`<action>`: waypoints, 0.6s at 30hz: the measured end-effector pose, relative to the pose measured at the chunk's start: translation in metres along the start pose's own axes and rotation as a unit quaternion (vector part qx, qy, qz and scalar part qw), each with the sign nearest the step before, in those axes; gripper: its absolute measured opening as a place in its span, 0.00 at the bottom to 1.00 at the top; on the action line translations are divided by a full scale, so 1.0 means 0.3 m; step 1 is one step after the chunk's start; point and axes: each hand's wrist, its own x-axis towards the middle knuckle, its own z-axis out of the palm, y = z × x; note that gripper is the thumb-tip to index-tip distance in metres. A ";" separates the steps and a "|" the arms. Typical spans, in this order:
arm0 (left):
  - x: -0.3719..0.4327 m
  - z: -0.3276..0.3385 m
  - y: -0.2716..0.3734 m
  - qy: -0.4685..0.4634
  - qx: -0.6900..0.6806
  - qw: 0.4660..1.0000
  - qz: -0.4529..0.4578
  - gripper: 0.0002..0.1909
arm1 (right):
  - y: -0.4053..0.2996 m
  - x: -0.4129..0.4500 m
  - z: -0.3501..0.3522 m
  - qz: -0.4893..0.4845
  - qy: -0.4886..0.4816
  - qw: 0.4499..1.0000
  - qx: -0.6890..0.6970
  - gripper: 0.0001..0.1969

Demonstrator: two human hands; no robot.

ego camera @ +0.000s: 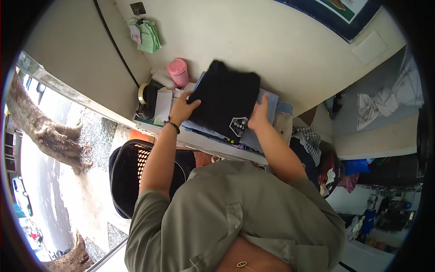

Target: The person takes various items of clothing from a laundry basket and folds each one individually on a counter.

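Note:
A folded black garment (226, 98) with a white-outlined hexagonal logo on its lower right corner lies on a stack of folded clothes. My left hand (183, 108) holds its left edge, thumb on top, with the other fingers partly hidden. At the opposite edge, beside the logo, my right hand (259, 113) steadies the same garment, its fingers pointing up along the side. Beneath it, blue folded cloth (268, 102) sticks out on the right, and a beige garment (282, 123) lies beside that.
A pink lidded tumbler (178, 72), a spiral notepad (163, 104) and a tape roll (142, 94) stand left of the stack. Below the counter is a black plastic basket (127, 176). Green paper slips (149, 36) hang on the wall. More clothes (307, 142) are heaped at right.

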 end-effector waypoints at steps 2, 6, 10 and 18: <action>-0.019 0.031 -0.022 0.039 0.064 0.997 0.002 0.32 | 0.032 0.034 -0.064 0.024 0.063 0.998 -0.005 0.26; -0.092 0.010 0.038 0.073 -0.059 0.995 -0.043 0.32 | 0.099 0.095 -0.137 -0.120 0.099 0.943 -0.296 0.28; -0.254 -0.064 0.015 0.157 -0.095 0.981 -0.062 0.30 | 0.129 0.091 -0.121 -0.237 0.148 0.811 -0.514 0.36; -0.735 -0.407 -0.181 -0.031 -0.148 0.956 -0.253 0.20 | 0.243 0.048 -0.099 -0.290 0.034 0.301 -0.908 0.33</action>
